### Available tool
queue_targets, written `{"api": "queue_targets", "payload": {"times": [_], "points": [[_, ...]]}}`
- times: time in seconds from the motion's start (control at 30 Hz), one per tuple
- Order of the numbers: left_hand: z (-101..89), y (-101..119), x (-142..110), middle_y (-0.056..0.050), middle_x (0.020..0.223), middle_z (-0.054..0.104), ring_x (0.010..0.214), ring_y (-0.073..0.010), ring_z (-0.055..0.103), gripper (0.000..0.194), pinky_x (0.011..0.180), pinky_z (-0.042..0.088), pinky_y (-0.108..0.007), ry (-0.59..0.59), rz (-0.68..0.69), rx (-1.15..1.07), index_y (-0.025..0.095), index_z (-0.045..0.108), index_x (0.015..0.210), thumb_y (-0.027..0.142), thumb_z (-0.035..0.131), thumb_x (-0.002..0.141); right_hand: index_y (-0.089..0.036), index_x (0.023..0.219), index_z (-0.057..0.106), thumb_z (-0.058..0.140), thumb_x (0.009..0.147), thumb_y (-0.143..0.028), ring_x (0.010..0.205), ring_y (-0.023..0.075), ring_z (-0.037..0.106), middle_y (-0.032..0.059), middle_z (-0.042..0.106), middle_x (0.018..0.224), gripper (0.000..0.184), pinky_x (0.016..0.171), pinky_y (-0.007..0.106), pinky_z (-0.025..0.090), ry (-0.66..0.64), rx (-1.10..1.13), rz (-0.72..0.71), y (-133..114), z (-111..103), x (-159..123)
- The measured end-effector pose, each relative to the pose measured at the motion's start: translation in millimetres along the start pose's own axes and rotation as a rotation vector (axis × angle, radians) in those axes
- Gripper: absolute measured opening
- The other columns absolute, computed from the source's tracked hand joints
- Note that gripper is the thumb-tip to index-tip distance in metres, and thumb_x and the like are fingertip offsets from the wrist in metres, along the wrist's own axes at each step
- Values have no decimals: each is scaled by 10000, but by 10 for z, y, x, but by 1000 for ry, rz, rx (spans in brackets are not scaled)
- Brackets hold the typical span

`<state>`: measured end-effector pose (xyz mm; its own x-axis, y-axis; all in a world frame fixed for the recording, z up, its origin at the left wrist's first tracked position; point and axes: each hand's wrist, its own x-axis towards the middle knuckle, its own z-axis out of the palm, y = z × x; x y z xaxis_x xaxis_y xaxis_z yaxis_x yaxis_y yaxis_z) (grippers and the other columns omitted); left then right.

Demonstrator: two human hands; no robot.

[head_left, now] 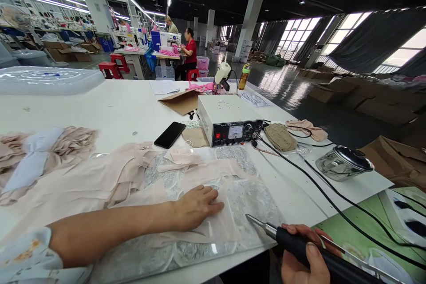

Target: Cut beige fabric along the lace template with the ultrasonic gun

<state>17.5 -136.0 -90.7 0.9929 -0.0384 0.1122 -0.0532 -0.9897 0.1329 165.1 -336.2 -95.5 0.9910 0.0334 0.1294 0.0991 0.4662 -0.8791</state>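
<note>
surface (120, 111): edge slanted, right to bottom centre
open room: seen centre left
left hand (199, 208): laid on fabric (222, 227), fingers loosely curled
right hand (308, 255): wrapped around black tool (289, 241), lower right
fabric: pale pink, thin, lower centre

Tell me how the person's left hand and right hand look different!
The left hand rests palm down on pale cloth, while the right hand is wrapped around a black tool. The left hand is over the table; the right hand appears past its edge. The left hand fits in the picture; the right hand gets cut off below. Both are bare.
</note>
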Motion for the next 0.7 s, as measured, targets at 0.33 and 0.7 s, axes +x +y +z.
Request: {"api": "queue_targets", "payload": {"times": [0.33,0.7], "points": [[-62,-82,69,-94,1054,576,887,-225,580,350,789,442,-322,5,-87,-109,205,630,1146,47,515,856,-227,1008,579,653,720,-244,776,201,628,-5,646,829,298,745,417,540,-30,-14,21,-5,-36,17],[-264,-324,563,-28,949,651,772,-139,641,161,728,492,-211,-75,-74,-348,184,724,899,69,635,831,-170,1165,577,750,710,-392,934,270,650,98,660,1090,534,782,405,554,-120,-387,50,-14,-348,-40]]}}
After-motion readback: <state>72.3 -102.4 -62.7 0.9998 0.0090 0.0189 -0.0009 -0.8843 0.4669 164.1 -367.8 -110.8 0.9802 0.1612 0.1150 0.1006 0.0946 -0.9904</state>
